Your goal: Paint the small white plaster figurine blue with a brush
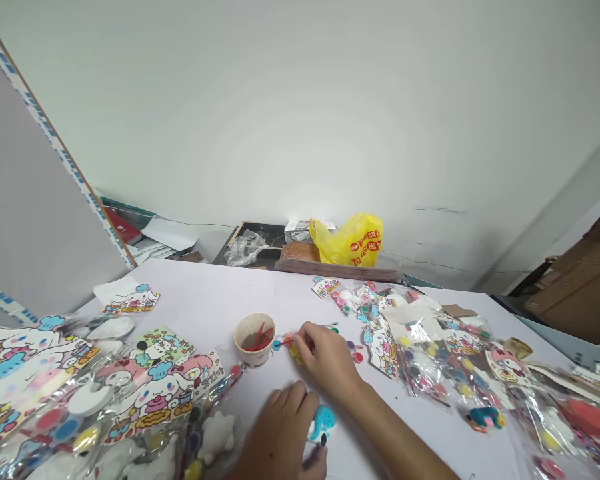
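My left hand (pixel 283 437) is closed around a small plaster figure painted blue and white (pixel 322 423), holding it on the white table (pixel 215 300) near the front edge. My right hand (pixel 327 360) reaches forward over a strip of small paint pots (pixel 295 347), fingers pinched on it near a yellow pot. A paper cup (pixel 254 339) with reddish water and red brushes stands just left of the right hand.
Clear packets of cartoon cards and unpainted figures (pixel 145 387) lie at the left. More packets with paint pots (pixel 430 340) spread at the right, with a painted blue figure (pixel 485 419). A yellow plastic bag (pixel 350 241) sits behind the table. A white board (pixel 35 200) leans at left.
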{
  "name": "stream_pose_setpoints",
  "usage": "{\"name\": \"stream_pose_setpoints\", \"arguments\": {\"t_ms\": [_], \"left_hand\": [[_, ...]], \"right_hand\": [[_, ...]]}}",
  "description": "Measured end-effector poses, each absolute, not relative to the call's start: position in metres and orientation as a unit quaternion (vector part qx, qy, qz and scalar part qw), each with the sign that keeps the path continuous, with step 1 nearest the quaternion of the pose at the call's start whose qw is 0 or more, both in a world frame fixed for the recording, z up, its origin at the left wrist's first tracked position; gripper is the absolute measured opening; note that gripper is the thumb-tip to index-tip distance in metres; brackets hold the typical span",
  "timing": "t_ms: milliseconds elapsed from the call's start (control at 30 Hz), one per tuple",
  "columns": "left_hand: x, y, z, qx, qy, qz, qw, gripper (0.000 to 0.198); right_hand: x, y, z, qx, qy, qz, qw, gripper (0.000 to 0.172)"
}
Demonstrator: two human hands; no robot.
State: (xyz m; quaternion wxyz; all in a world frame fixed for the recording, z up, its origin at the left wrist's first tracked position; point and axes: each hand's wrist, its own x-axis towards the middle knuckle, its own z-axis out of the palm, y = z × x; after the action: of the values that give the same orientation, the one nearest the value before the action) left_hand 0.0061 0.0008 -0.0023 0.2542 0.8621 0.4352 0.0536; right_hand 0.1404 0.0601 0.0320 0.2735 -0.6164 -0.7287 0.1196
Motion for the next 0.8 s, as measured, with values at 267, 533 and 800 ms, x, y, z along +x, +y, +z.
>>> {"name": "stream_pose_setpoints", "arguments": {"t_ms": [267, 533, 800], "left_hand": [[0.0067, 0.0022, -0.0019, 0.86, 0.442, 0.042, 0.253, 0.028], [0.0079, 0.003, -0.0036, 0.86, 0.446, 0.041, 0.242, 0.029], [0.0073, 0.002, -0.0037, 0.861, 0.446, 0.054, 0.239, 0.027]], "right_hand": [[0.142, 0.0613, 0.0344, -0.605, -0.716, 0.184, 0.297, 0.027], [0.1479, 0.0645, 0.0352, -0.607, -0.707, 0.187, 0.311, 0.027], [0.1431, 0.0601, 0.0345, -0.618, -0.725, 0.107, 0.283, 0.024]]}}
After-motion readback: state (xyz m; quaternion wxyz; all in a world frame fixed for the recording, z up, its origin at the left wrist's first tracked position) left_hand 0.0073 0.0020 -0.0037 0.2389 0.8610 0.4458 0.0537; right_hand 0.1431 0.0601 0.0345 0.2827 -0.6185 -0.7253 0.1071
